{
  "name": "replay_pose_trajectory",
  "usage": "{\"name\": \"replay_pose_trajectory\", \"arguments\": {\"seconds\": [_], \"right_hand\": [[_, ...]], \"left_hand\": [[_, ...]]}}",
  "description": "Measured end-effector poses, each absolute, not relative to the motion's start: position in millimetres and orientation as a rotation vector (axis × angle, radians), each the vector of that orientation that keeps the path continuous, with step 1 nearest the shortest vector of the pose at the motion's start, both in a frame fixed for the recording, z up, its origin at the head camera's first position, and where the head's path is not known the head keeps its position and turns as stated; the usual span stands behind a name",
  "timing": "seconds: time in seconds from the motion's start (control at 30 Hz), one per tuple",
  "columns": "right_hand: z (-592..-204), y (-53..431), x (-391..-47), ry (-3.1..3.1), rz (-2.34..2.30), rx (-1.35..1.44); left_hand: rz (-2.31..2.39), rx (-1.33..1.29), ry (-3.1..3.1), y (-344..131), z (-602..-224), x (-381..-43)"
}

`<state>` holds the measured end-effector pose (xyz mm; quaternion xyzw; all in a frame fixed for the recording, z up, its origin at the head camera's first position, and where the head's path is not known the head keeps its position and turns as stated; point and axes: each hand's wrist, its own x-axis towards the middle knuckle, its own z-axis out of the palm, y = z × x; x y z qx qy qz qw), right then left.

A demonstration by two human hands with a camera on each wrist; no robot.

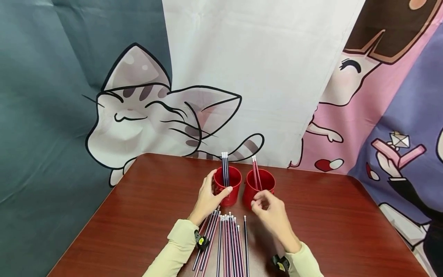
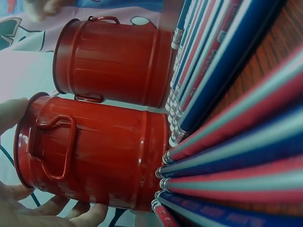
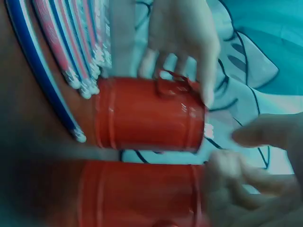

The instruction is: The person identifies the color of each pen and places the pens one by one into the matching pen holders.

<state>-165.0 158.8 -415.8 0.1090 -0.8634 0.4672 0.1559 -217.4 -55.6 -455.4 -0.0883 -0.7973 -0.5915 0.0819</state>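
Note:
My left hand [image 1: 207, 198] holds the left red bucket [image 1: 235, 192], thumb at the near side of its rim and fingers round its outer side. A few dark blue striped pencils [image 1: 225, 171] stand in it, eraser ends up. Beside it is a second red bucket [image 1: 247, 194], with pink striped pencils [image 1: 256, 173] leaning inside. Close in front of that bucket is my right hand [image 1: 273, 215], its fingers loosely bent and nothing seen between them. The right wrist view shows a gap between thumb [image 3: 262, 132] and forefinger, blurred.
Several blue and pink striped pencils [image 1: 230, 242] lie side by side before the buckets, erasers pointing away from me. More pencils [image 1: 209, 238] lie slanted under my left forearm, and a lone dark blue pencil [image 1: 246, 246] lies to the right. A printed cloth [image 1: 263, 77] hangs behind the table [image 1: 138, 215].

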Motion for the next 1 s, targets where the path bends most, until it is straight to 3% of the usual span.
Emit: {"name": "replay_pose_trajectory", "arguments": {"seconds": [0.4,1.0], "right_hand": [[-447,144,-158,-3.123,1.081,0.276],[-449,120,-150,-3.106,0.778,0.239]], "left_hand": [[-1.795,-0.256,-2.39,-56,-453,-215],[-1.81,-0.242,-2.395,-55,-453,-215]]}}
